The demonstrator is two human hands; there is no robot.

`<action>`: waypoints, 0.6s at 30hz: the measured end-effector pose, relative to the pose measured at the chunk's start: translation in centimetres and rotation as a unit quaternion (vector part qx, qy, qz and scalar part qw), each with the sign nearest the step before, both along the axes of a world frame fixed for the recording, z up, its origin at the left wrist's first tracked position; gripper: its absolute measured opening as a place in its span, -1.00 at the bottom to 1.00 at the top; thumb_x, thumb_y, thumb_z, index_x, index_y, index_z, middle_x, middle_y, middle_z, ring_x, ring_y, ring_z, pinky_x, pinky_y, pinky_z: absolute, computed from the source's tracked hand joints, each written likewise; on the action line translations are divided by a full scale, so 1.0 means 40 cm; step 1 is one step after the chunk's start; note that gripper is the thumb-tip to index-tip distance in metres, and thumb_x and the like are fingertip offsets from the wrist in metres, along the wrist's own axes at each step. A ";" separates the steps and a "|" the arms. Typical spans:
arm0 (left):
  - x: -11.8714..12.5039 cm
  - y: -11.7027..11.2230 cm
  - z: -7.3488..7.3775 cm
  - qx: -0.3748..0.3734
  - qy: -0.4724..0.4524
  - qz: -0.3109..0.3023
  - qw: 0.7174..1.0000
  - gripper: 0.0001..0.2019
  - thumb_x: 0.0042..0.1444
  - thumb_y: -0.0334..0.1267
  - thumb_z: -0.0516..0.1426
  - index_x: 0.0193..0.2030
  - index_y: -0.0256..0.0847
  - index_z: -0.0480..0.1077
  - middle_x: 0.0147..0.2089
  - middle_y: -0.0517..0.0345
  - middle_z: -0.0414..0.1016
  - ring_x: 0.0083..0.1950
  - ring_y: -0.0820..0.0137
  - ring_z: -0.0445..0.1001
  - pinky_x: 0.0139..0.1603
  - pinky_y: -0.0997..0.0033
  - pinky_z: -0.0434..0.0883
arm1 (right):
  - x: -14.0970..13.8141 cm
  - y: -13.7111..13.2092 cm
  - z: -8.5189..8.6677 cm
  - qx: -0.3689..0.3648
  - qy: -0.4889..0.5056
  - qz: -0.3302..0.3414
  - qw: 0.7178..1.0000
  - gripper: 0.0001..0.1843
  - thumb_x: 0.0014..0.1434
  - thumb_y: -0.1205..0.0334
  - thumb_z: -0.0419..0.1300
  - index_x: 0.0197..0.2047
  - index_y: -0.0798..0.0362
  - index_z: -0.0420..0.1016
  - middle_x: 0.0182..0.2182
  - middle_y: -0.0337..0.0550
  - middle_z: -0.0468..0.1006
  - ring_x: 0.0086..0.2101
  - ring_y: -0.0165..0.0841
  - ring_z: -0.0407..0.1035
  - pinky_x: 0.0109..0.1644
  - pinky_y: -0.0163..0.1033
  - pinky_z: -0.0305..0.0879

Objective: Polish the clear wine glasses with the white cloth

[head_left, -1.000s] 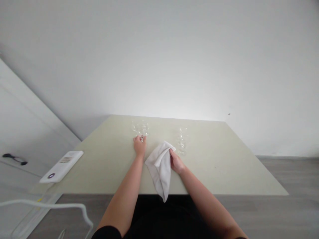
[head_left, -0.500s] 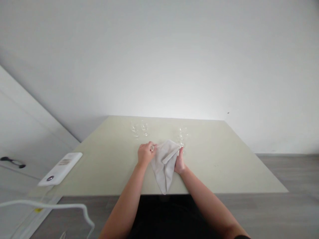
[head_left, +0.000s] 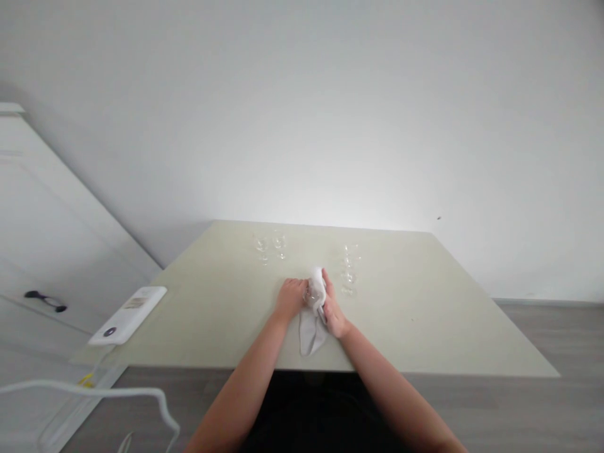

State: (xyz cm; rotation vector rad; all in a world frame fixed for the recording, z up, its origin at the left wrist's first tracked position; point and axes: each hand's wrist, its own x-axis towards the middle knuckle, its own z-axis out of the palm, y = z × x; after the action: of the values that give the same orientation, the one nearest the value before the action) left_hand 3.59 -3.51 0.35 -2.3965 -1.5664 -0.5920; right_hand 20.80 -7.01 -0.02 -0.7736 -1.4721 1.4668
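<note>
My left hand (head_left: 291, 298) is closed around a clear stemmed glass (head_left: 309, 294), low over the middle of the table. A pale grey cloth (head_left: 311, 333) wraps the right side of that glass. My right hand (head_left: 334, 313) grips the cloth and presses it against the bowl, while a loose end hangs down toward the table's near edge. The stem is mostly hidden by my left fingers. Beyond my left hand stand two clear stemmed glasses, a left one (head_left: 261, 245) and a right one (head_left: 280, 242). More clear glassware (head_left: 350, 277) stands just past my right hand.
A white flat device (head_left: 127, 316) lies at the table's left edge, with a cord running down from it. The pale table (head_left: 425, 314) meets a white wall behind. At far left is a white cabinet (head_left: 75, 251) with a dark handle. A white tube (head_left: 94, 391) crosses the lower left.
My hands have come closer together. The cloth, spread out before, is now bunched around the glass, and my right hand has closed over it. The view has shifted slightly.
</note>
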 end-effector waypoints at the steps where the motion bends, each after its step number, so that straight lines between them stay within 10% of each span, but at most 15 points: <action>1: 0.002 0.001 -0.003 0.005 -0.011 0.004 1.000 -0.90 0.17 -0.34 0.07 -0.24 -0.24 0.40 -0.33 -0.02 0.51 -0.20 0.21 0.50 -0.11 0.25 0.33 | 0.003 -0.006 0.007 0.061 -0.018 -0.011 0.998 -0.32 0.01 -0.31 0.19 0.07 -0.05 0.45 0.23 -0.07 0.20 0.34 -0.12 -0.23 0.40 -0.06 -0.22; 9: 0.022 0.001 -0.002 0.014 -0.003 0.024 1.000 -0.88 0.20 -0.40 0.02 -0.17 -0.25 0.35 -0.24 -0.02 0.46 -0.20 0.23 0.45 -0.17 0.26 0.33 | -0.017 0.001 0.025 0.260 -0.097 -0.098 0.956 -0.44 0.21 0.11 0.05 0.27 0.00 0.21 0.34 -0.02 -0.06 0.35 -0.15 -0.22 0.39 0.02 -0.24; 14: 0.026 -0.009 0.011 0.040 0.005 0.004 0.999 -0.85 0.25 -0.33 0.01 -0.09 -0.19 0.35 -0.20 0.00 0.45 -0.14 0.22 0.41 -0.11 0.21 0.29 | -0.024 0.028 -0.002 0.187 -0.124 -0.156 0.962 -0.58 0.07 0.14 0.23 0.01 0.04 0.35 -0.07 -0.03 0.39 -0.02 -0.16 0.27 0.16 -0.06 0.16; 18: 0.028 -0.013 0.012 0.062 0.023 -0.029 0.997 -0.84 0.26 -0.31 0.01 -0.07 -0.18 0.35 -0.19 0.01 0.46 -0.11 0.19 0.40 -0.09 0.18 0.27 | -0.016 0.036 -0.010 0.097 -0.111 -0.187 0.971 -0.75 0.18 0.08 0.14 -0.10 -0.01 0.35 -0.34 -0.21 0.40 -0.30 -0.28 0.27 -0.05 -0.16 0.23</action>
State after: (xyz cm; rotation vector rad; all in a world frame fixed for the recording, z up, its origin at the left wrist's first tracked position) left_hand 4.71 -4.04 0.85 -2.3535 -1.4021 -0.6209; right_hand 20.16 -5.57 -0.42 -1.0523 -1.5080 0.9618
